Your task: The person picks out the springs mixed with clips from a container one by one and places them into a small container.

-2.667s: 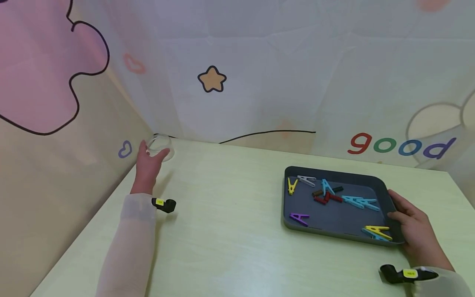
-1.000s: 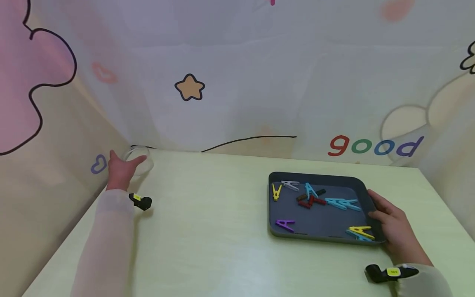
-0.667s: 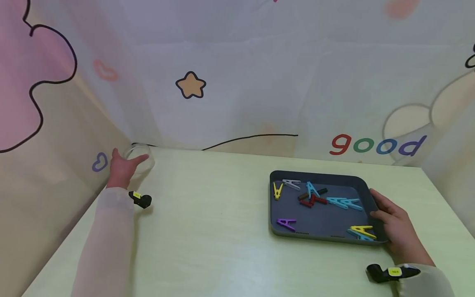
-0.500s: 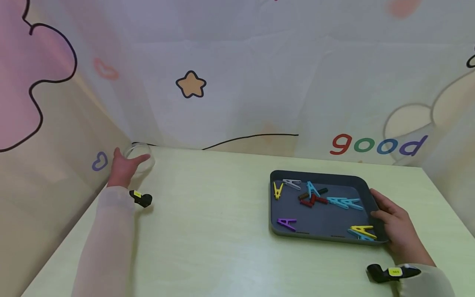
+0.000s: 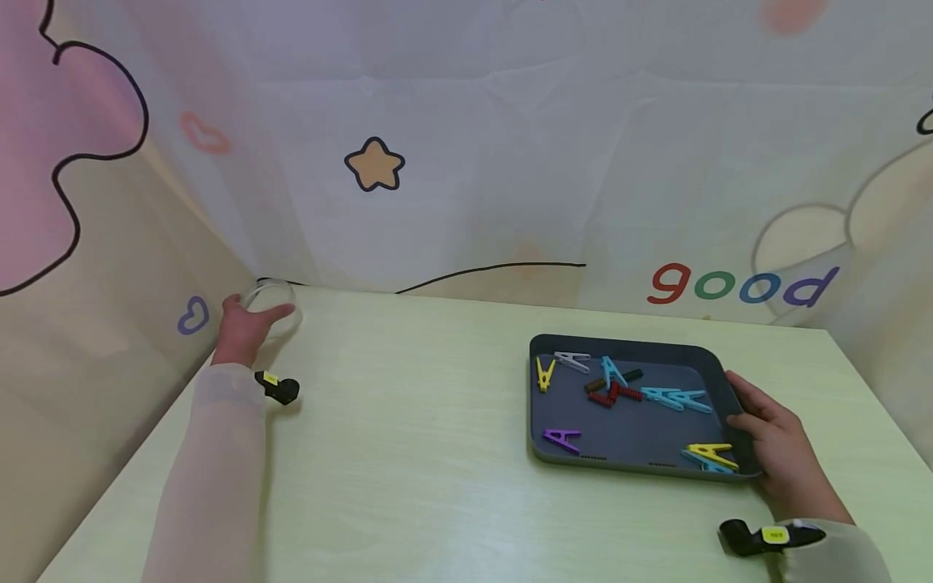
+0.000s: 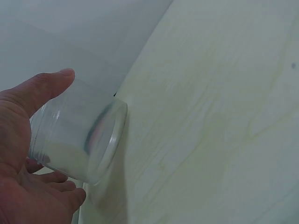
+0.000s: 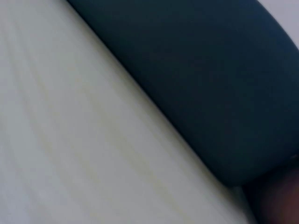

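Note:
My left hand [image 5: 242, 332] is at the far left corner of the table, around a clear jar [image 6: 84, 135] that stands on the tabletop. In the left wrist view the thumb lies along one side of the jar and the curled fingers along the other. On the right, my right hand [image 5: 783, 449] grips the right rim of a dark grey tray [image 5: 627, 445], thumb on top; its other fingers are mostly hidden. Inside lie yellow, blue, white and purple clothespins, such as the purple clothespin [image 5: 561, 440], and several red and dark coiled pieces [image 5: 614, 394].
A printed cloth backdrop [image 5: 466, 162] rises along the table's [image 5: 408, 453] back and left edges, close to the left hand. A black camera [image 5: 280, 389] sits on the left wrist, another camera [image 5: 765, 536] on the right wrist.
The whole head view has shifted, moving the scene leftward. My left fingers, earlier stretched out beside the jar, are now more bent. The jar, the tray and the right hand's hold look unchanged.

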Action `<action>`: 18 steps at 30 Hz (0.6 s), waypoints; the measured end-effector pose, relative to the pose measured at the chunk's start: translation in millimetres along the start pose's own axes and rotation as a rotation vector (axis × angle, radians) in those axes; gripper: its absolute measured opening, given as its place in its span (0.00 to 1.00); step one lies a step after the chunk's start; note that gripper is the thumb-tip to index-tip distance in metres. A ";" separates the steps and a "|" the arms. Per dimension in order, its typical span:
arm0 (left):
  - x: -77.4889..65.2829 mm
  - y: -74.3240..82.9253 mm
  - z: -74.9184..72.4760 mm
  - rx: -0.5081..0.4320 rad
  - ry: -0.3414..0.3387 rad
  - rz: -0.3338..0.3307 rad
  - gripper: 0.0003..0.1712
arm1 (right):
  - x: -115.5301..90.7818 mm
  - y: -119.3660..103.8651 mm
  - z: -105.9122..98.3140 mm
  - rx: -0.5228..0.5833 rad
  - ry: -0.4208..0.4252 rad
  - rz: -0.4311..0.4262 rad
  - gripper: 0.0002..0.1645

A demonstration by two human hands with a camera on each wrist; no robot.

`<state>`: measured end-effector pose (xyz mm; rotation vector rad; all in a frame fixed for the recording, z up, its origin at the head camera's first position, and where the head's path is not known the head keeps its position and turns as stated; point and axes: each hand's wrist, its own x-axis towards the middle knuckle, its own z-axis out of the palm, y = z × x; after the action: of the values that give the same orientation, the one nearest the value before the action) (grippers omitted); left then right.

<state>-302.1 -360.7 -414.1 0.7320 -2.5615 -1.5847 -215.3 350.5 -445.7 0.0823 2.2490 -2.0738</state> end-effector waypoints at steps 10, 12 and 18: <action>7.2 -4.5 0.9 -0.031 -0.032 -0.015 0.69 | -2.9 -1.2 -0.2 -0.028 0.010 0.005 0.35; 6.7 -4.3 0.8 -0.027 -0.039 -0.018 0.69 | -2.9 -1.6 0.6 -0.045 0.017 0.010 0.35; 5.6 -3.9 0.5 -0.036 -0.039 -0.007 0.69 | -1.6 -4.0 1.1 -0.070 0.029 0.032 0.35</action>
<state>-305.7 -364.0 -418.8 0.7148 -2.5526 -1.6592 -214.0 349.2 -441.7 0.1441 2.3183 -1.9896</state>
